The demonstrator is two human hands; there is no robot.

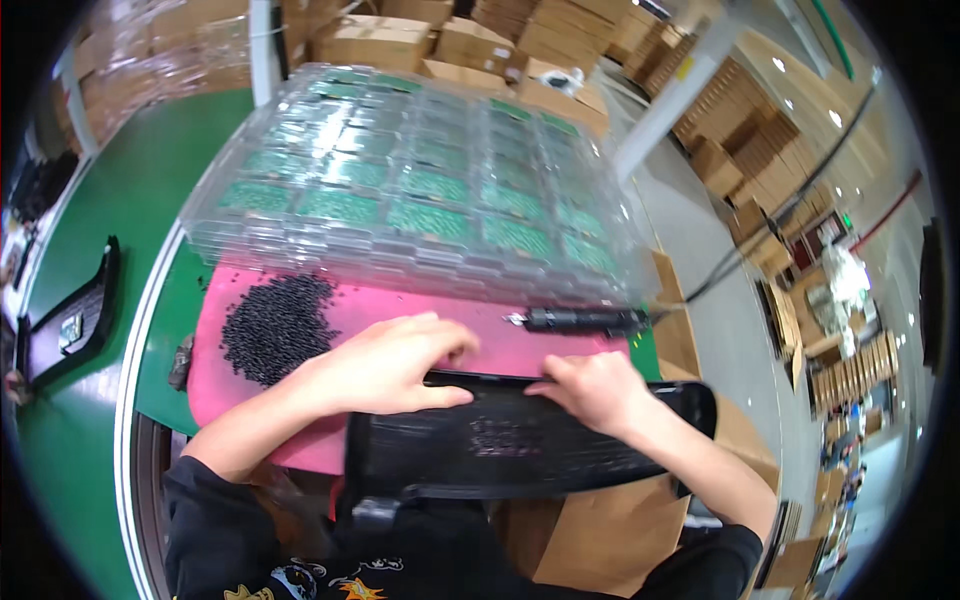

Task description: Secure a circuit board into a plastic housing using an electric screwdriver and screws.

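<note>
A long black plastic housing (pixel 500 450), its hollow side showing, lies across my front at the near edge of the pink mat (pixel 390 310). My left hand (pixel 400 365) straddles its far edge, thumb on the inside face and fingers curled over beyond the rim. Farther right along that edge, my right hand (pixel 595 390) grips with bent fingers; its fingertips are partly hidden. Just past my right hand rests a black electric screwdriver (pixel 580 320), bit pointing left. Beyond my left forearm is a heap of small black screws (pixel 280 328).
Stacked clear plastic trays (pixel 420 185) with green circuit boards stand behind the mat. On the green belt (pixel 190 130) at left lies another black housing (pixel 75 320) with a small board. A cardboard box (pixel 610 530) sits below the housing; a cable (pixel 740 245) rises at right.
</note>
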